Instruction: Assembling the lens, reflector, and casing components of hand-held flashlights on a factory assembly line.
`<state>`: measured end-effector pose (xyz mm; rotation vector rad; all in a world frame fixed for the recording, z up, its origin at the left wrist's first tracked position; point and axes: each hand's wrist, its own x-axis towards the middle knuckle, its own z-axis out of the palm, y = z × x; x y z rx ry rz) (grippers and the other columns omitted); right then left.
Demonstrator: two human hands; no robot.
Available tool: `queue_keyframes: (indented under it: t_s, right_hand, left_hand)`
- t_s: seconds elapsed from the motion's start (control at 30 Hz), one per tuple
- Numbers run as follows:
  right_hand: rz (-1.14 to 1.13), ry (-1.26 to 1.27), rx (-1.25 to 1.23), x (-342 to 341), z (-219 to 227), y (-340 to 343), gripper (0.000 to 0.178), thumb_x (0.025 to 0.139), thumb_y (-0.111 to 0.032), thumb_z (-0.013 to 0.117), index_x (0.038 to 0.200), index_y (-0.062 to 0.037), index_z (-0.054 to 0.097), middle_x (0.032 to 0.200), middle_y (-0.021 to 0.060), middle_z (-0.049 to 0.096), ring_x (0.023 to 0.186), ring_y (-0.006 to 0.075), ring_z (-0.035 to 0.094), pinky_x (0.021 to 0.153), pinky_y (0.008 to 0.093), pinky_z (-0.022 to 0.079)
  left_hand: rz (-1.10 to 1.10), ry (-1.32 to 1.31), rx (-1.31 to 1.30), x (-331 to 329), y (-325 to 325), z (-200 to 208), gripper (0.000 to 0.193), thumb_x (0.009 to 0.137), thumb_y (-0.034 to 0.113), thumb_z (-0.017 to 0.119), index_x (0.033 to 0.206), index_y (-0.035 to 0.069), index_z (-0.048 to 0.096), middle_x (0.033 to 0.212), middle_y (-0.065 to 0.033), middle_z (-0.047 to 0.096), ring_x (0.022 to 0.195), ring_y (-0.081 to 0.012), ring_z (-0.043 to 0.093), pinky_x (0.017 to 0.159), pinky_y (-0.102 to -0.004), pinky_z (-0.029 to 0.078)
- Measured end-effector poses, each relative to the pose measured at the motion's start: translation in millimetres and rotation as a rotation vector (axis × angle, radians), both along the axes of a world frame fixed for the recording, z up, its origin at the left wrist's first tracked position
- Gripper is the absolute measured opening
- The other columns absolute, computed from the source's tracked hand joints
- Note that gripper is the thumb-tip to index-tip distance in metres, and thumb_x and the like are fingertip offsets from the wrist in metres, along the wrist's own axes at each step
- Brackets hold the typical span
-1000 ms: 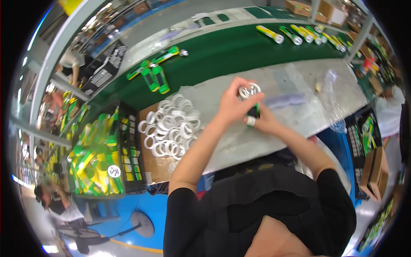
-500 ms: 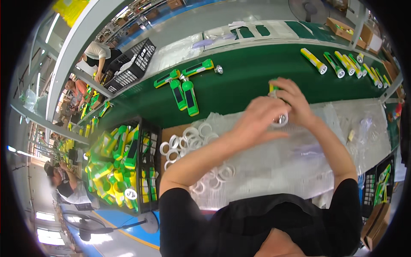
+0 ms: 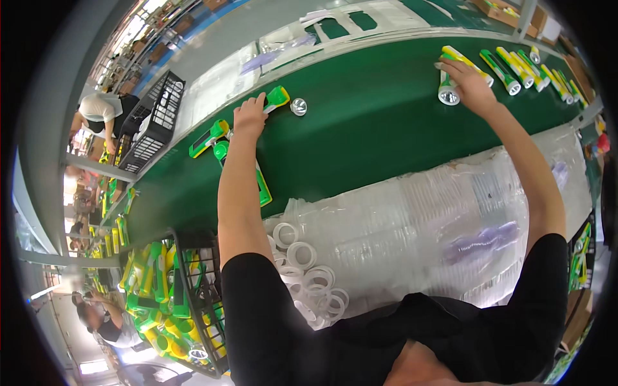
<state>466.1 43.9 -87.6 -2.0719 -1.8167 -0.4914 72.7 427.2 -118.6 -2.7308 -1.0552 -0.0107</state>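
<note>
Left hand (image 3: 250, 118) half-curled over a green flashlight (image 3: 278, 97), couldn't tell if gripping tbh, while right hand (image 3: 468, 82) loosely held a second flashlight (image 3: 449, 94).

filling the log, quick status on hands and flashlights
Left hand on a green-yellow flashlight. Right hand on another flashlight. White rings apart from both hands.

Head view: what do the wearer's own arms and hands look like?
Plain black short sleeves: left sleeve, right sleeve. Left forearm and right forearm are uncovered. Left hand and right hand are ungloved. No watch or cable visible; rings too small to tell.
</note>
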Motion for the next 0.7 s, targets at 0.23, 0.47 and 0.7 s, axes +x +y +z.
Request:
queue_keyframes:
  t_s: [0.23,0.47,0.7]
  right_hand:
    - [0.218,1.059,-0.058,-184.6,8.8,-23.2,0.037,0.093,-0.020,0.067,0.124,-0.0025,0.060,0.105,0.0101,0.069,0.098,0.0170,0.064,0.085,0.0323,0.052]
    - [0.204,1.668,0.317,-266.6,31.5,-93.9,0.047,0.091,-0.031,0.069,0.123,-0.0028,0.051,0.103,0.0028,0.060,0.092,0.0122,0.058,0.081,0.0302,0.049]
    - [0.519,1.769,-0.145,-319.5,26.4,-206.8,0.059,0.086,-0.022,0.070,0.134,-0.0040,0.041,0.099,0.0091,0.060,0.087,0.0181,0.062,0.078,0.0343,0.052]
  left_hand:
    - [-0.411,-0.632,-0.065,37.6,-171.0,57.3,0.061,0.078,0.029,0.076,0.129,0.006,0.053,0.100,-0.0157,0.062,0.095,-0.0335,0.062,0.080,-0.0426,0.051]
    - [-0.554,-0.675,-0.754,-14.8,-371.7,87.9,0.051,0.081,0.023,0.077,0.122,0.003,0.056,0.106,-0.0148,0.065,0.098,-0.0274,0.065,0.081,-0.0368,0.051]
    - [-0.689,-1.063,-0.894,-29.3,-417.2,76.3,0.037,0.097,0.022,0.060,0.128,0.003,0.056,0.105,-0.0070,0.067,0.091,-0.0151,0.063,0.083,-0.0311,0.050]
